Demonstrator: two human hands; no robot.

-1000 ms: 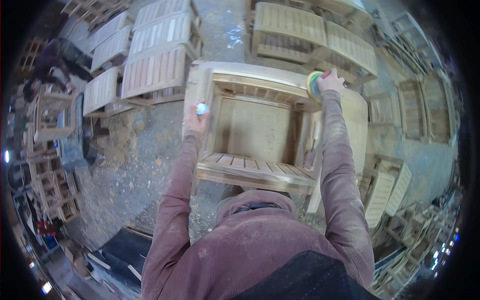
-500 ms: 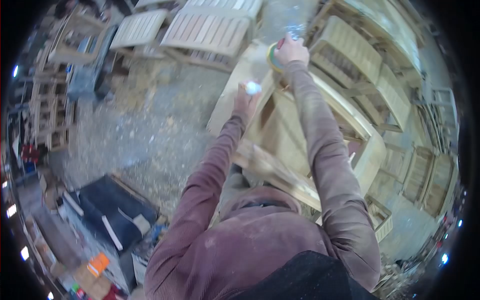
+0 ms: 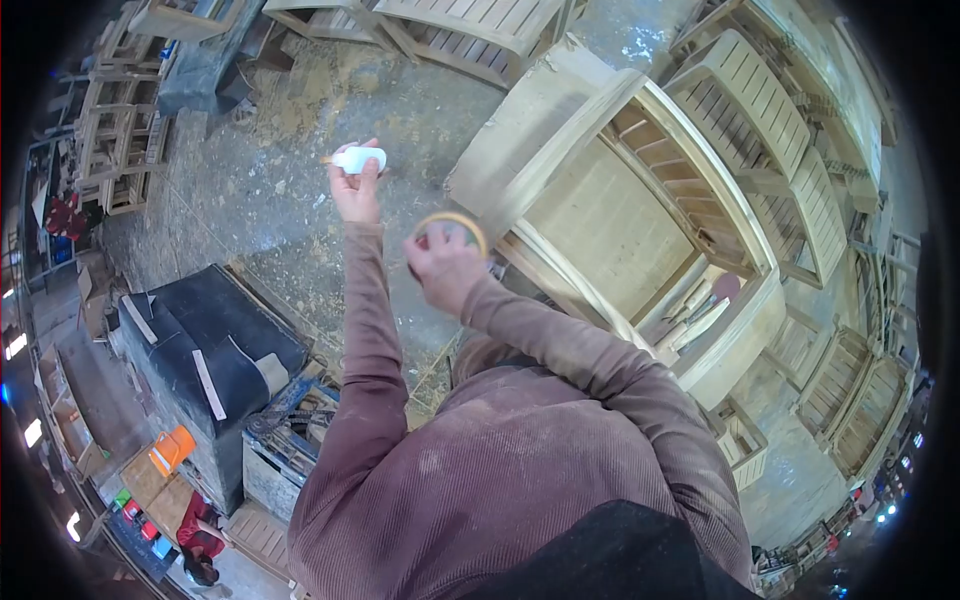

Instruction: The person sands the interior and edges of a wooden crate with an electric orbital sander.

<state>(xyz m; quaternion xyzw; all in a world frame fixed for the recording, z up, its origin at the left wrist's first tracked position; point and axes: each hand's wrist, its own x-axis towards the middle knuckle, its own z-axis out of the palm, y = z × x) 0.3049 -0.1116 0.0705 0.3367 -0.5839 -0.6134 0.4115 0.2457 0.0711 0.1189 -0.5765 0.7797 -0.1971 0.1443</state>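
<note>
My left hand (image 3: 356, 190) is raised over the floor and closed around a small white bottle (image 3: 362, 160) with an orange-brown tip pointing left. To its right and lower, my right hand (image 3: 447, 262) curls over a round yellow-rimmed disc (image 3: 468, 222), blurred by motion; its underside is hidden. Beside my right hand stands a pale wooden furniture frame (image 3: 640, 90) with a panel inside and a slatted side. In its near corner lie a dark red round disc (image 3: 727, 286) and several wooden-handled tools (image 3: 690, 300).
Slatted wooden benches (image 3: 470, 30) stand at the far side, and more slatted pieces (image 3: 750, 100) line the right. A black-covered bench (image 3: 215, 340) is at the left. Lower left, an orange bucket (image 3: 172, 450) sits near a person in red (image 3: 200, 530).
Both hands have come away from the furniture frame toward the left. My right arm now crosses in front of my body with the disc; the white bottle has moved left too.
</note>
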